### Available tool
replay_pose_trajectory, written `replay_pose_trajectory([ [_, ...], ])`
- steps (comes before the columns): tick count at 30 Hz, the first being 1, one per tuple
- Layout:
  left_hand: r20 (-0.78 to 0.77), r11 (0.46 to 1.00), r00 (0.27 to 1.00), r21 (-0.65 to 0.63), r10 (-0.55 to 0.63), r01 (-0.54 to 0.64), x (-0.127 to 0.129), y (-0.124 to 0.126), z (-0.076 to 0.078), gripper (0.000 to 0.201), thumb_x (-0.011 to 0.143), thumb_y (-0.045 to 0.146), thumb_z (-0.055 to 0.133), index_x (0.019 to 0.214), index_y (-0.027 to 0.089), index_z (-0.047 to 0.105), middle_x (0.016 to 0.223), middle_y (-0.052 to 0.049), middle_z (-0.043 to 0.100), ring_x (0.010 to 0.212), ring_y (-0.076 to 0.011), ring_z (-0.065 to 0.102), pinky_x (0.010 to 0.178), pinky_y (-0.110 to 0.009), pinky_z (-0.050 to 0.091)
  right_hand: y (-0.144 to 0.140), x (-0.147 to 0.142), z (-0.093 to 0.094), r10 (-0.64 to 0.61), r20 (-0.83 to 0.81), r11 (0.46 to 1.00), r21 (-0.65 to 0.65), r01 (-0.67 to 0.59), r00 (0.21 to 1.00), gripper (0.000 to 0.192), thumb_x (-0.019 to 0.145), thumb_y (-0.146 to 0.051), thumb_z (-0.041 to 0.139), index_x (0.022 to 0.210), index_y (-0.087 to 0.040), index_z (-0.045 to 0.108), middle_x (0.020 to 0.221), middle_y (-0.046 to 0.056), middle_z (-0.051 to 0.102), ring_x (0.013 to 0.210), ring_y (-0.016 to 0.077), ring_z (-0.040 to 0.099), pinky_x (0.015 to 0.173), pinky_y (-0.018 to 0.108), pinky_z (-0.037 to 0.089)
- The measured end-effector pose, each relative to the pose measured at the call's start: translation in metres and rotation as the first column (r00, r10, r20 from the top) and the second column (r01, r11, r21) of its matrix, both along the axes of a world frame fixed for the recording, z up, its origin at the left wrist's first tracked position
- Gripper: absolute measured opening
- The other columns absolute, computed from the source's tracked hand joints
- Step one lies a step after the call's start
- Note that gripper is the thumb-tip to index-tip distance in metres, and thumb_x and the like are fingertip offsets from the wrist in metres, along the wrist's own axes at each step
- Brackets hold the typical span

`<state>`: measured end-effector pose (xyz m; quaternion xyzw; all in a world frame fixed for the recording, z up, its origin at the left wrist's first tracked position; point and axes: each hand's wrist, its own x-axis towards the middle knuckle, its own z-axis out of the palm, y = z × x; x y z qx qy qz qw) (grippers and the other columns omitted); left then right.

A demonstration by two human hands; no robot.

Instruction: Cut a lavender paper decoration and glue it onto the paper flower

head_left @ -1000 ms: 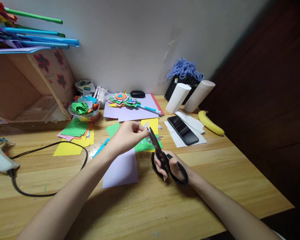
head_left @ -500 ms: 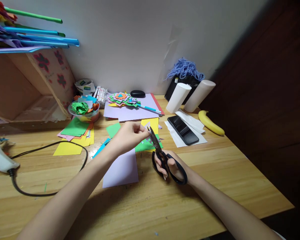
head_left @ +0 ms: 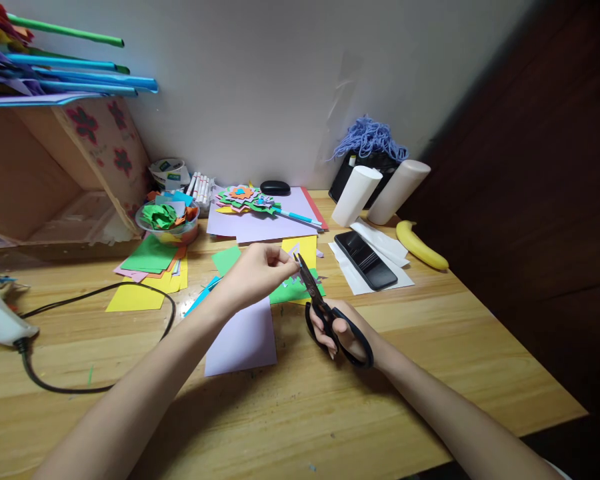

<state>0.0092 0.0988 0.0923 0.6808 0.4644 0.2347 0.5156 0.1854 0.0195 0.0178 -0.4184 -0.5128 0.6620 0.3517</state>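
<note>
My left hand is closed in a pinch above the middle of the table. A tiny pale scrap, seemingly paper, shows at its fingertips, mostly hidden by them. My right hand has its thumb and fingers through the black handles of a pair of scissors. The blades point up and away, a little apart at the tips, right beside the pinched fingertips. Under the hands lie a green paper with small purple cuttings, a yellow sheet and a lilac sheet.
A phone on white paper and a banana lie to the right. Behind are paper flowers and white rolls. At left are a tub of scraps, coloured sheets and a glue gun with a looping cord.
The scissor handles have come slightly closer together in my right hand, and the blades have shifted a little. My left hand keeps its pinch in nearly the same place.
</note>
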Motion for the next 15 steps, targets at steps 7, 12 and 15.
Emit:
replay_pose_trajectory([
  [7,-0.004,1.0,1.0,-0.001,0.004,-0.004,0.0,0.0,0.0,0.017,0.07,0.032,0.056,0.067,0.015,0.058,0.065,-0.001,0.06,0.061,-0.0118,0.051,0.056,-0.023,0.033,0.001,-0.008,0.016,-0.083,-0.027,0.99,-0.119,0.079,0.996,0.071,0.029,-0.077,0.069,0.058,-0.019,0.041,0.044,-0.009,0.038,0.032,0.0033,0.03,0.028,0.017,0.027],
  [12,-0.008,1.0,1.0,0.0,0.011,-0.011,0.0,0.0,0.002,0.017,0.069,0.032,0.057,0.066,0.015,0.059,0.061,0.001,0.059,0.058,-0.011,0.049,0.055,-0.023,0.032,0.001,-0.008,0.018,-0.093,-0.016,0.99,-0.108,0.091,0.996,0.072,0.029,-0.077,0.069,0.057,-0.019,0.038,0.045,-0.009,0.039,0.032,0.0028,0.03,0.028,0.017,0.024],
  [15,-0.01,1.0,1.0,0.002,0.015,-0.015,0.0,0.0,0.002,0.017,0.069,0.031,0.057,0.067,0.015,0.06,0.062,0.0,0.058,0.058,-0.0107,0.048,0.054,-0.023,0.032,0.001,-0.008,0.019,-0.09,0.001,0.99,-0.105,0.089,0.996,0.07,0.035,-0.078,0.067,0.059,-0.02,0.037,0.046,-0.009,0.038,0.032,0.0024,0.03,0.028,0.016,0.024],
])
